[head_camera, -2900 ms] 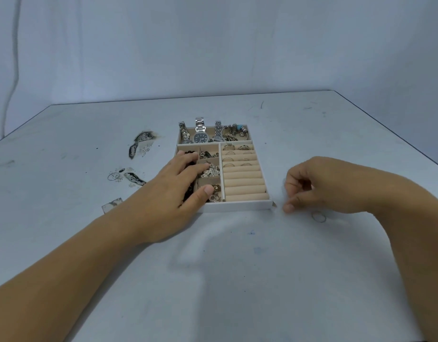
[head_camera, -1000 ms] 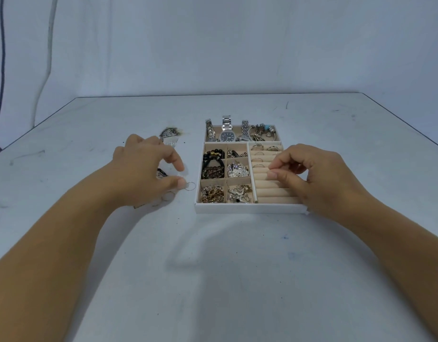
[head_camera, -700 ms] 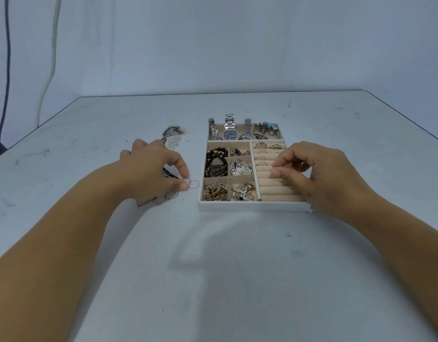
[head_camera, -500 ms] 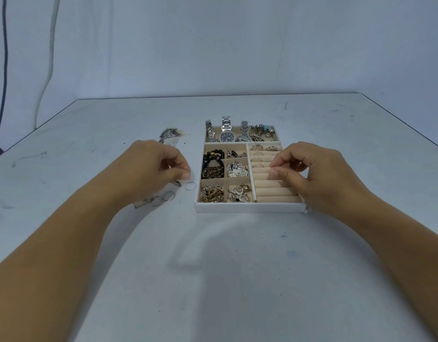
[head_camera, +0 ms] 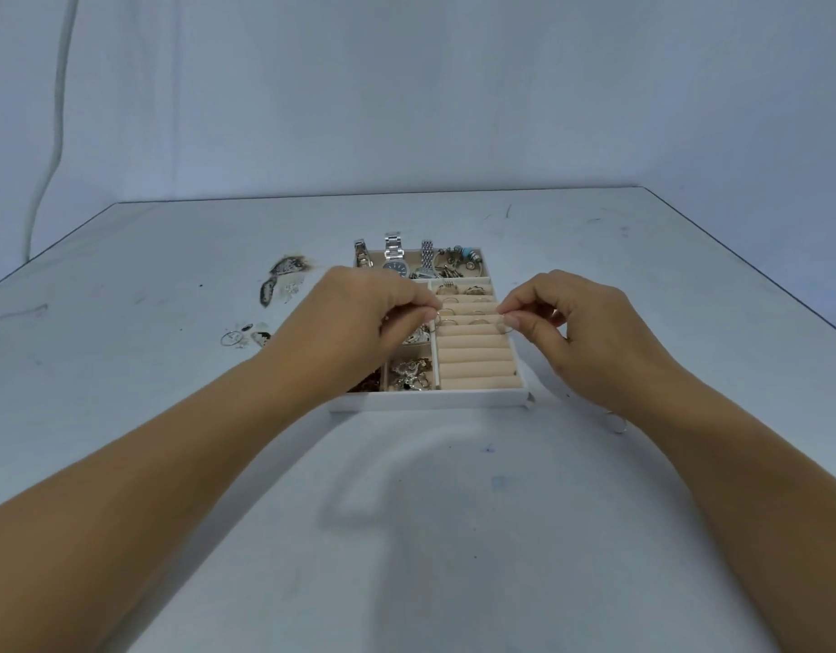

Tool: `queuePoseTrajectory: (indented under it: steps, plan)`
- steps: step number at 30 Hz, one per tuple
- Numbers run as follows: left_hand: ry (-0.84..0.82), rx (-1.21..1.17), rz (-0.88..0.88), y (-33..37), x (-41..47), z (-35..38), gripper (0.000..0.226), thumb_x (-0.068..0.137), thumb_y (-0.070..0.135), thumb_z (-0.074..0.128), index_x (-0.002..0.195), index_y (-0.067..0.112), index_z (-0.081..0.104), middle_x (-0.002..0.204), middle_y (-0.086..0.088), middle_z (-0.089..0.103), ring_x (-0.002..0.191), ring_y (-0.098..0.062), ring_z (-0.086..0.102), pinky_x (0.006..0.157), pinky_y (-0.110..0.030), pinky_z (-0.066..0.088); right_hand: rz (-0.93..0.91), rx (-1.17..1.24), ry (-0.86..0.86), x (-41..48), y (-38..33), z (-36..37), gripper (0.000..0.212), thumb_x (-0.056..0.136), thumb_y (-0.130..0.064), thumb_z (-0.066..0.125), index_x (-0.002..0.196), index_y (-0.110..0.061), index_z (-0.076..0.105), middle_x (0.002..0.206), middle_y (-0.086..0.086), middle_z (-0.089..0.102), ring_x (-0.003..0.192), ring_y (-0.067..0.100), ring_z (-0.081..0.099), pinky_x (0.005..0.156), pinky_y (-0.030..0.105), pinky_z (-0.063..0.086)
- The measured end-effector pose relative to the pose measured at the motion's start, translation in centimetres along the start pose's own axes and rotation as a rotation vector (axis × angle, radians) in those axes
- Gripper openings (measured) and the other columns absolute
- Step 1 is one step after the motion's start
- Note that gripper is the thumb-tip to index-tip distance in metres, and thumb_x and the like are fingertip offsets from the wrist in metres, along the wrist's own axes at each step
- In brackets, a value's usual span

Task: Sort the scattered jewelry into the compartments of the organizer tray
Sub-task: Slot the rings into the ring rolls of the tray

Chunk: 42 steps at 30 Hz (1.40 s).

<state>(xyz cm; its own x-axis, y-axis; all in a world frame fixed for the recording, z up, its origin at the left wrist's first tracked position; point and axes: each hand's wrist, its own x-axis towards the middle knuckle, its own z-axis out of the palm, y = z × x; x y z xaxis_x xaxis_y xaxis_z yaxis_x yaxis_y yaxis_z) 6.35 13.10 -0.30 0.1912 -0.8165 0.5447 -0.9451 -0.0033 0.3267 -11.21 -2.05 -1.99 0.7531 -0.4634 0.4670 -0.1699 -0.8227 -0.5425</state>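
- The organizer tray (head_camera: 430, 401), white with beige lining, sits mid-counter, its front wall facing the person.
- Its right side is a column of ring rolls (head_camera: 472, 360). Several small rings (head_camera: 472, 290) sit in the far slots, and the near rolls are bare.
- The left hand (head_camera: 359, 322) pinches a thin hoop (head_camera: 436, 320) between thumb and forefinger over the left edge of the rolls.
- The right hand (head_camera: 590, 332) pinches a second thin hoop (head_camera: 507, 322) the same way over the right edge.
- The back compartment holds watches (head_camera: 395, 261). The small left compartments hold tangled pieces, partly hidden by the left hand.
- On the counter (head_camera: 454, 534), dark-and-white earrings (head_camera: 284, 275) and a loose hoop (head_camera: 229, 338) lie left of the tray.
- A single ring (head_camera: 614, 422) lies right of the tray, beside the right wrist.
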Motion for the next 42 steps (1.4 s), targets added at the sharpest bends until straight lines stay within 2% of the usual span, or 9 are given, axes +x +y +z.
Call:
queuePoseTrajectory:
  steps: [3,5,9,17,21,24,31,37,42]
  plan:
    - [-0.021,0.054,0.048,0.0,0.9,0.6,0.015,0.084,0.026,0.067,0.094,0.019,0.076,0.071,0.011,0.064,0.057,0.014,0.045,0.062,0.002,0.035,-0.007,0.015,0.011,0.0,0.1,-0.2,0.008,0.089,-0.02,0.062,0.093,-0.025,0.067,0.086,-0.012,0.063,0.08,0.004,0.057,0.072,0.013,0.045]
    - [-0.013,0.07,0.073,0.2,1.3,0.9,0.012,0.084,0.022,0.07,0.093,0.017,0.075,0.079,0.008,0.071,0.061,0.008,0.05,0.066,0.0,0.037,-0.016,0.029,0.016,0.0,0.0,-0.3,0.007,0.089,-0.019,0.063,0.093,-0.024,0.067,0.086,-0.011,0.063,0.08,0.005,0.057,0.072,0.015,0.045]
    - [-0.036,0.119,0.122,0.4,1.8,1.4,0.008,0.083,0.019,0.071,0.089,0.015,0.074,0.08,0.004,0.072,0.068,-0.006,0.06,0.064,-0.016,0.046,-0.027,0.048,0.03,0.0,0.2,-0.5,0.007,0.089,-0.018,0.063,0.093,-0.021,0.068,0.086,-0.008,0.064,0.08,0.007,0.057,0.073,0.017,0.045]
    - [-0.218,0.158,0.148,-0.1,2.6,1.9,0.008,0.085,0.026,0.068,0.088,0.022,0.074,0.079,0.013,0.063,0.073,-0.005,0.053,0.07,-0.032,0.051,-0.038,0.047,0.047,0.1,0.4,-0.6,0.007,0.088,-0.016,0.064,0.092,-0.02,0.068,0.085,-0.006,0.064,0.078,0.007,0.056,0.072,0.014,0.044]
    - [-0.231,0.14,0.117,0.0,2.4,1.6,0.014,0.088,0.029,0.064,0.095,0.022,0.075,0.083,0.01,0.064,0.08,-0.008,0.054,0.071,-0.032,0.05,-0.024,0.063,0.04,0.1,0.4,-0.5,0.008,0.088,-0.016,0.064,0.093,-0.02,0.068,0.085,-0.006,0.065,0.08,0.008,0.056,0.072,0.014,0.044]
    - [-0.192,0.123,0.035,0.3,1.2,0.7,0.024,0.093,0.033,0.055,0.111,0.024,0.067,0.102,0.009,0.065,0.092,-0.008,0.057,0.077,-0.019,0.043,-0.013,0.072,0.028,0.1,0.5,-0.5,0.008,0.089,-0.017,0.063,0.094,-0.021,0.068,0.085,-0.006,0.065,0.08,0.008,0.057,0.072,0.014,0.045]
    - [-0.286,0.113,-0.037,-0.2,-3.2,-0.3,0.056,0.09,0.06,0.031,0.138,0.032,0.043,0.144,0.019,0.038,0.133,0.002,0.033,0.104,-0.018,0.029,-0.021,0.061,0.008,0.3,0.3,-0.4,0.01,0.09,-0.018,0.06,0.097,-0.021,0.067,0.086,-0.008,0.065,0.082,0.006,0.057,0.073,0.015,0.046]
    - [-0.304,0.086,-0.062,-0.9,-3.9,0.5,0.064,0.089,0.062,0.022,0.143,0.031,0.035,0.15,0.016,0.03,0.14,0.001,0.019,0.112,-0.02,0.019,-0.022,0.065,-0.003,0.6,-0.1,0.2,0.005,0.089,-0.014,0.062,0.092,-0.018,0.064,0.082,-0.013,0.064,0.081,0.002,0.057,0.07,0.009,0.043]
    - [-0.309,0.096,-0.053,-1.1,-4.0,0.7,0.066,0.089,0.063,0.017,0.144,0.03,0.035,0.15,0.012,0.033,0.141,-0.004,0.019,0.115,-0.026,0.019,-0.047,-0.04,-0.072,1.6,-0.2,1.0,0.008,0.09,-0.01,0.059,0.09,-0.017,0.063,0.081,-0.012,0.06,0.079,0.005,0.054,0.07,0.015,0.041]
